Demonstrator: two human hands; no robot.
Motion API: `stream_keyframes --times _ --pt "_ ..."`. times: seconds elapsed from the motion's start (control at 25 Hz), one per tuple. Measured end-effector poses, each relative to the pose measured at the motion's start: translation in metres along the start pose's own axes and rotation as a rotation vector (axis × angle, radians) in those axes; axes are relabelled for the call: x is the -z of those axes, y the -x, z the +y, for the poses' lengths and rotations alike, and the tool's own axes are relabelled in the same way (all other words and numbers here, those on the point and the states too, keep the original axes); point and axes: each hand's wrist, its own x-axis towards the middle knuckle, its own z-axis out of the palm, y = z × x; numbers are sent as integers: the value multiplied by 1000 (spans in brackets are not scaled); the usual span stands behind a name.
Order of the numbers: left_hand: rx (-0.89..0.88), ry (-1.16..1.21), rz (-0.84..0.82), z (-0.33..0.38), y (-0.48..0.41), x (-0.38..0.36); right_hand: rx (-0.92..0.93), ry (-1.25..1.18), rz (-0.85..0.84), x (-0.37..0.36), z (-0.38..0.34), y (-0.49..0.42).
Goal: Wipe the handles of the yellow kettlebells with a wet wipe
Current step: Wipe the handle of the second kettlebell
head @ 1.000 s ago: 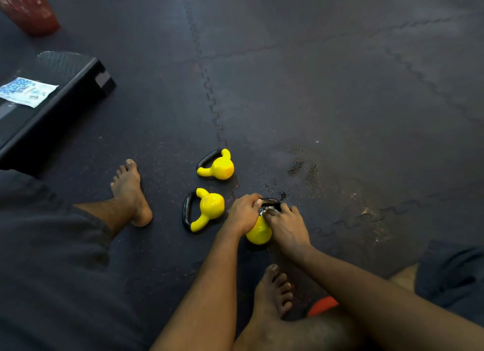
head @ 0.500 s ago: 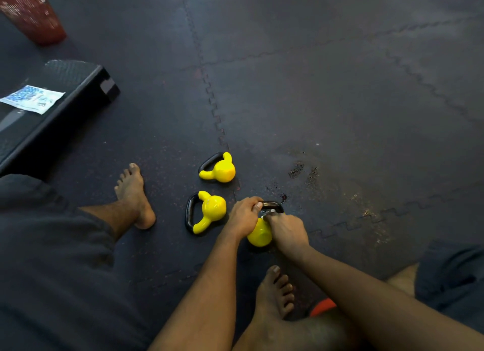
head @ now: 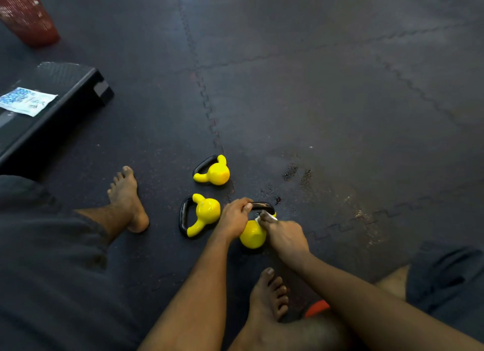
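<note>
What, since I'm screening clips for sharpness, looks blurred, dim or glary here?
Head view: light is dim overall; the right hand and its wet wipe are motion-smeared; the left hand gripping the black handle is sharper; a soft highlight sits on the middle kettlebell.

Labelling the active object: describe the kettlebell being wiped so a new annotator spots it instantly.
Follow the zigzag mat seam down to three yellow kettlebells. Take the rightmost kettlebell, nearest the person. Only it is held: left hand grips its black handle, right hand holds a white wipe there.
</note>
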Motion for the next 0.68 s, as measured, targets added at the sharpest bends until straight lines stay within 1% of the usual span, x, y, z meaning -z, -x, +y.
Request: stream_keyframes --times 0.04,0.12,0.2,0.32,0.4,0.52,0.68 --pt "10 28 17 -2 0 2 24 -25 31 -2 2 6" --pt "7 43 12 -2 2 2 31 -56 27 -6 7 10" --pt "-14 14 -22 1 3 0 -13 -57 -19 -8 4 4" --pt "-46 -49 -48 2 1 -9 -95 -25 -23 -5 -4 -7" --pt "-37 -69 -25 1 2 -9 -74 -26 -40 -2 -3 -5" --pt "-27 -33 22 -4 1 -6 -6 -68 -45 -1 5 6" --pt "-35 -71 -4 0 1 -8 -29 -108 -34 -5 12 15"
